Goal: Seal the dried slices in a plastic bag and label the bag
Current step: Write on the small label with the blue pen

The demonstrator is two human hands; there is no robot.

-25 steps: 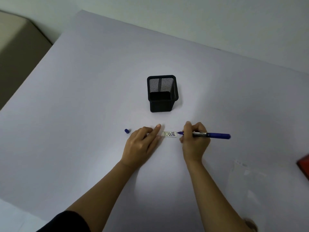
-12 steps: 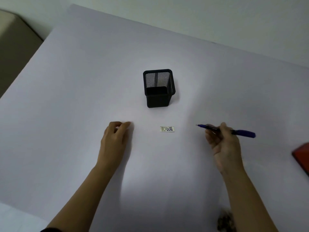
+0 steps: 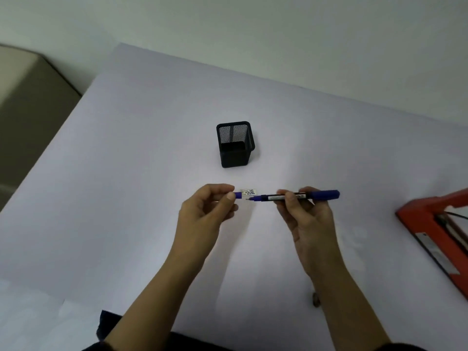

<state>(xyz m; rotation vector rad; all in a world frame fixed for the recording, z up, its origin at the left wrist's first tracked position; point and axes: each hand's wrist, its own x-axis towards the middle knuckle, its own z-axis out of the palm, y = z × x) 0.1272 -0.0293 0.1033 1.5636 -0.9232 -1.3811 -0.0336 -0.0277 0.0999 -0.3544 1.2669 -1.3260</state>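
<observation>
- Task item: small white printed paper label (image 3: 249, 192) lies flat on white table (image 3: 126, 198), betw. the hands, near side of black mesh pen pot (image 3: 234, 145).
- L hand (image 3: 205, 214): thumb + forefinger pinch small blue pen cap (image 3: 238, 195). R hand (image 3: 306, 219): fingers clamped on blue pen (image 3: 271, 198) mid-barrel, tip facing cap, not touching.
- Label prob. v. light, thin, flimsy; lift by a corner.
- Count: 1 label, 1 pen, 1 cap, 1 pot, 1 red device (image 3: 435, 229) at R.

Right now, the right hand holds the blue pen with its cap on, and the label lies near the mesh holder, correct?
Not quite. In the head view the pen is uncapped: the left hand pinches the cap. The right hand holds it; the label lies near the mesh holder.
</observation>
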